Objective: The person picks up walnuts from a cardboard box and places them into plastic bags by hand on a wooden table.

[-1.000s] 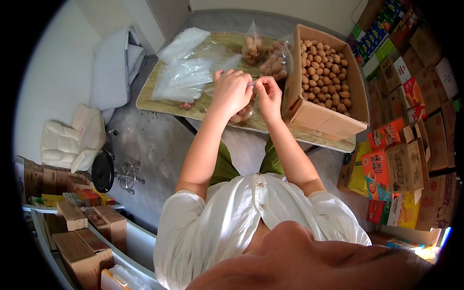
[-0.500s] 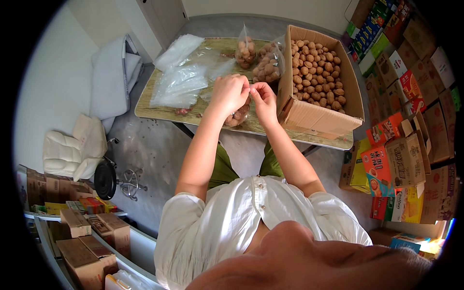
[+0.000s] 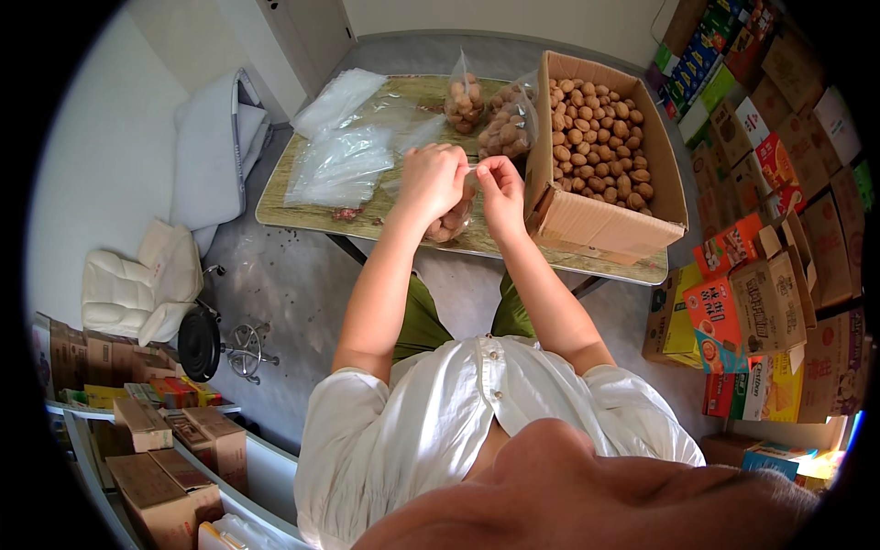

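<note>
Near the front edge of the table stands a clear plastic bag of walnuts (image 3: 451, 224), partly hidden behind my left wrist. My left hand (image 3: 436, 180) pinches the top edge of this bag. A short way to the right, my right hand (image 3: 500, 186) grips the same edge between thumb and finger. A strip of the bag's mouth shows between the two hands. Just beyond them are other filled bags: an upright bag of walnuts (image 3: 465, 103) and a fuller bag of walnuts (image 3: 506, 134) beside the box.
An open cardboard box (image 3: 605, 227) full of loose walnuts (image 3: 600, 137) takes up the table's right side. Flat clear bags (image 3: 341, 165) lie in piles on the left of the table (image 3: 280, 203). Stacked cartons (image 3: 761, 302) line the right, and a white chair (image 3: 137, 284) stands left.
My hands have drawn slightly apart, and more of the bag's edge shows between them. The bag of walnuts stays in about the same place.
</note>
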Demonstrator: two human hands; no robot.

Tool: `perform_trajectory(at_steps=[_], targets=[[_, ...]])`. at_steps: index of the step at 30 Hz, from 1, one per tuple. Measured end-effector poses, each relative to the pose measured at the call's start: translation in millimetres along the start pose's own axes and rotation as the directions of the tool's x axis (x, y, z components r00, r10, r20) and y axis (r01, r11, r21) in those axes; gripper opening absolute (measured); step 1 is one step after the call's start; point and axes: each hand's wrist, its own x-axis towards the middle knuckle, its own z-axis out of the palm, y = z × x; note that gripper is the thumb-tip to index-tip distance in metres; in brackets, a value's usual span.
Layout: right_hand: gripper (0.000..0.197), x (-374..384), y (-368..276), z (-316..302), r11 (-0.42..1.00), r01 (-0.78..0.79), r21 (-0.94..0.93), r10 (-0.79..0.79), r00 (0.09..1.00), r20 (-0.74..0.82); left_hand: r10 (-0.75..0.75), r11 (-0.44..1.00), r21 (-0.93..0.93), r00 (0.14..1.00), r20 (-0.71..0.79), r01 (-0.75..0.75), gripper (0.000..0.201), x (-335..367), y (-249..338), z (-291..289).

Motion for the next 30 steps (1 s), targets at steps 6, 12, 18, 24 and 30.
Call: perform_trajectory(at_steps=[6,12,18,24,30], targets=[[0.007,7,7,-5,0.997,-0.054,0.049,0.058,0.996,-0.072,-0.043,0.999,0.025,0.999,-0.022,0.043,0.006,-17,-34,-25],[0.006,11,11,-3,0.998,-0.055,0.037,0.057,0.996,-0.070,-0.129,0.992,0.002,0.988,-0.089,0.130,0.007,-35,-52,-43],[0.008,12,11,-2,0.998,-0.051,0.038,0.054,0.996,-0.070,-0.128,0.992,-0.011,0.981,-0.144,0.127,0.007,-44,-59,-46],[0.008,13,13,-4,0.998,-0.050,0.049,0.054,0.996,-0.074,-0.128,0.991,0.003,0.977,-0.170,0.130,0.010,-48,-58,-46],[0.009,11,13,-5,0.989,-0.095,0.109,0.098,0.995,-0.021,-0.266,0.914,-0.337,0.961,-0.075,0.227,0.015,-58,-72,-31]])
